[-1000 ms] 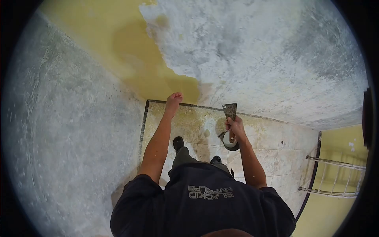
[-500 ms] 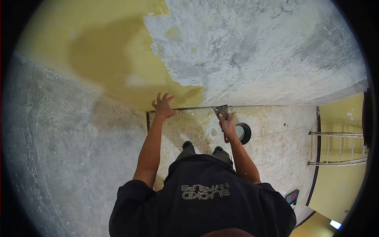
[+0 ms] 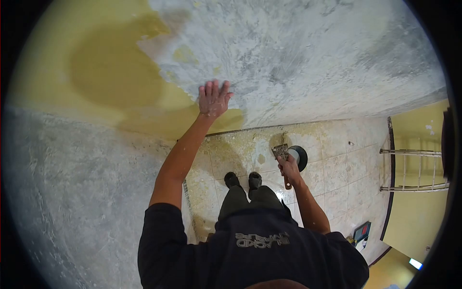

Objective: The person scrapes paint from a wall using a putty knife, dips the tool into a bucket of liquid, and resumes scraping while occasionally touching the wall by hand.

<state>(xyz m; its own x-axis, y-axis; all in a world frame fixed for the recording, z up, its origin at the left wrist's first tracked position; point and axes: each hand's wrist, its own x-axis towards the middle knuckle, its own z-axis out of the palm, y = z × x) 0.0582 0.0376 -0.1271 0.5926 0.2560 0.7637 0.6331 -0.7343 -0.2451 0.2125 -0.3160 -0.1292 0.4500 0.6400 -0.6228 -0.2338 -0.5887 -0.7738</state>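
Note:
My left hand (image 3: 214, 100) has its fingers spread over the wall, at the ragged edge where yellow paint (image 3: 159, 98) meets the bare grey-white surface (image 3: 288, 58). My right hand (image 3: 289, 169) is wrapped around the handle of a scraper (image 3: 280, 151), which has a wide blade covered in pale residue. The blade points toward the wall but is held back from it, over the tiled floor. Just beyond my right hand is a round black bucket (image 3: 302, 158) with something pale inside, partly hidden by the hand.
Flakes and yellowish debris are scattered on the tiled floor (image 3: 329, 168) along the wall's foot. A grey wall (image 3: 91, 192) rises on the left. At the right, a ladder (image 3: 414, 170) stands by a yellow wall; a dark case (image 3: 362, 232) lies nearer me.
My left hand has moved up and right onto the wall, its fingers straightening. My right hand has drawn the scraper back from the wall's foot, slightly right.

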